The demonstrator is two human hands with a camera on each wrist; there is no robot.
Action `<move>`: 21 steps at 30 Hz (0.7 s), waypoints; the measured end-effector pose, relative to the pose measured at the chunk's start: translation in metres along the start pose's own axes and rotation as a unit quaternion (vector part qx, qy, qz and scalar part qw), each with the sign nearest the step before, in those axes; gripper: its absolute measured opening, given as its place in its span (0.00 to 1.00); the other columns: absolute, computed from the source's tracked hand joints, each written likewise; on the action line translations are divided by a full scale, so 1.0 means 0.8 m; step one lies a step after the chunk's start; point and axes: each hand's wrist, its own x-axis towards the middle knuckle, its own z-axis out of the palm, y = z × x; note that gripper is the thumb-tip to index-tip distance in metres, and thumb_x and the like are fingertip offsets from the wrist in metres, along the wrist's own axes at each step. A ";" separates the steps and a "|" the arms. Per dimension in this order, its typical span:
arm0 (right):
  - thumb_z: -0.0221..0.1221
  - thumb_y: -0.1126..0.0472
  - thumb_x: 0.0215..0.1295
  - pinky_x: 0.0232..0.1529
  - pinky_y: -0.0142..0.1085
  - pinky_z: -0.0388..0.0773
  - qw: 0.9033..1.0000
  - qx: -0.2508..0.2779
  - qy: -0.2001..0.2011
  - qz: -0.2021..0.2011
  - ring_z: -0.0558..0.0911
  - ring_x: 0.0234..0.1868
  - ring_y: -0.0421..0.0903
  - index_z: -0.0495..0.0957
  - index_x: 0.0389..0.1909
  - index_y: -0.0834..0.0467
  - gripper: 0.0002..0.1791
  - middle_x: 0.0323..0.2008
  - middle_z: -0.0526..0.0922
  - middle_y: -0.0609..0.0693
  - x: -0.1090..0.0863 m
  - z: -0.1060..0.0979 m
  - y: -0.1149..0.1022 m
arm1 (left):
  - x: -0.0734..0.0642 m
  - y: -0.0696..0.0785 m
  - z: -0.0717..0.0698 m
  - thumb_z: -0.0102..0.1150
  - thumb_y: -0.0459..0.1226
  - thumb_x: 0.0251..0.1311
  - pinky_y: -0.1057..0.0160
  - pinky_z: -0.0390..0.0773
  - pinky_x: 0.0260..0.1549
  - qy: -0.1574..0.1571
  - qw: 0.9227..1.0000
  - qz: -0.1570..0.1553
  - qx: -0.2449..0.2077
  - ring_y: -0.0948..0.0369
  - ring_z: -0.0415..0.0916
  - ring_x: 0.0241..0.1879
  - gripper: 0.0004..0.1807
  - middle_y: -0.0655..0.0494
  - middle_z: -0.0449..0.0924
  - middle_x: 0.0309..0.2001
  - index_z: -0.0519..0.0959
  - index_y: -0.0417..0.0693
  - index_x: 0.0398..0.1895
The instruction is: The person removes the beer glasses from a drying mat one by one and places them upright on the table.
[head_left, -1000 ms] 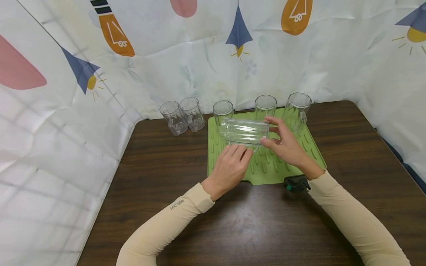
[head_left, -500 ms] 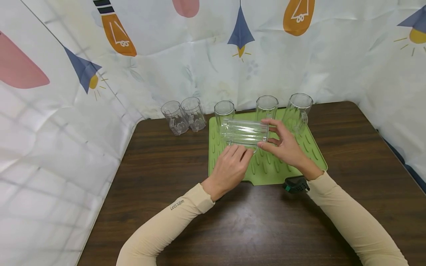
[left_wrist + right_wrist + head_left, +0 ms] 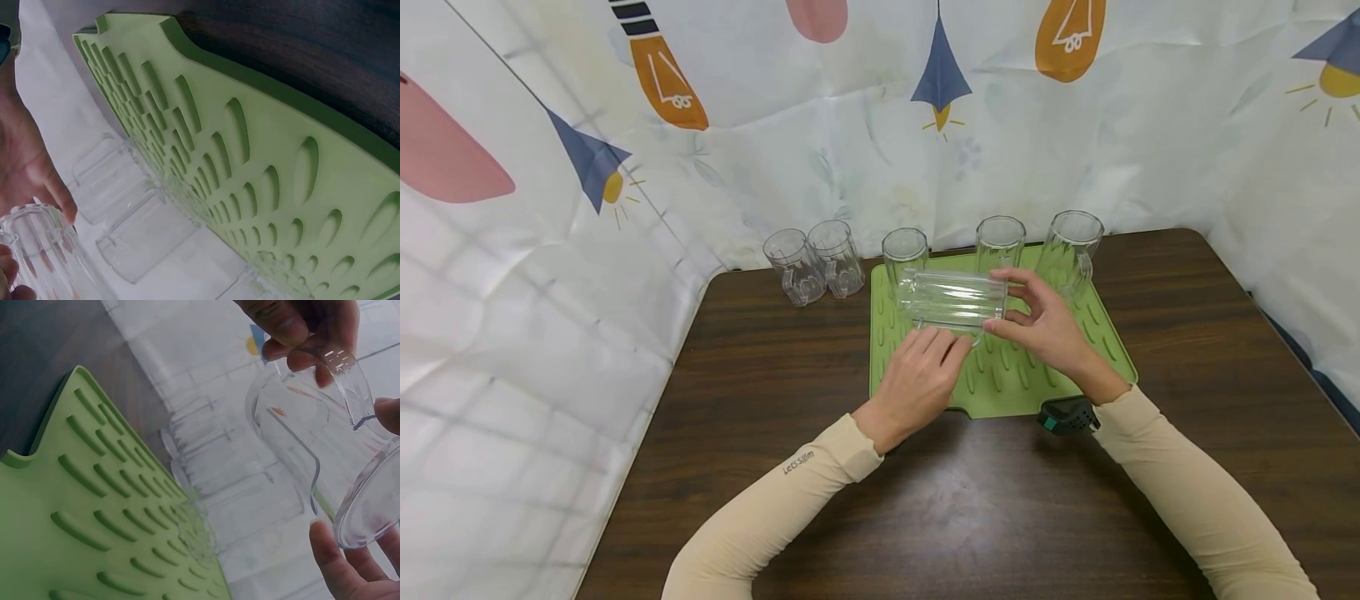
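A clear glass mug (image 3: pixel 955 298) lies on its side in the air above the green drying mat (image 3: pixel 1000 400). My left hand (image 3: pixel 921 375) grips its handle from below; the curled fingers close round the handle (image 3: pixel 350 381) in the right wrist view. At the mug's right end, my right hand (image 3: pixel 1045 325) holds it between thumb and fingers. The left wrist view catches only part of the mug (image 3: pixel 59 259) at the bottom left. Behind it on the mat stand three upright mugs: a left one (image 3: pixel 904 250), a middle one (image 3: pixel 1000 237) and a right one (image 3: pixel 1071 250).
Left of the mat, two more clear mugs, an outer one (image 3: pixel 793 267) and an inner one (image 3: pixel 837 258), stand close together on the dark wooden table (image 3: pixel 760 358). A printed white curtain (image 3: pixel 865 150) hangs along the table's back and left side.
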 end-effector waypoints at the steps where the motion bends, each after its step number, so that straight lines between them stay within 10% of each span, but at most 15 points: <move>1: 0.67 0.74 0.63 0.56 0.27 0.83 1.000 -0.002 0.002 -0.001 0.75 0.66 0.35 0.66 0.71 0.60 0.36 0.73 0.64 0.61 0.000 0.000 0.000 | 0.000 0.000 0.000 0.53 0.28 0.65 0.67 0.70 0.30 0.000 1.000 0.001 -0.003 0.61 0.76 0.35 0.13 0.58 0.83 0.37 0.83 0.48 0.46; 21: 0.65 0.79 0.61 0.56 0.27 0.84 0.998 0.022 0.033 -0.045 0.77 0.64 0.38 0.70 0.69 0.57 0.35 0.68 0.70 0.45 0.008 -0.001 -0.003 | 0.012 -0.020 -0.016 0.61 0.31 0.59 0.57 0.82 0.49 0.090 0.988 -0.031 -0.120 0.52 0.81 0.47 0.18 0.48 0.84 0.47 0.81 0.39 0.54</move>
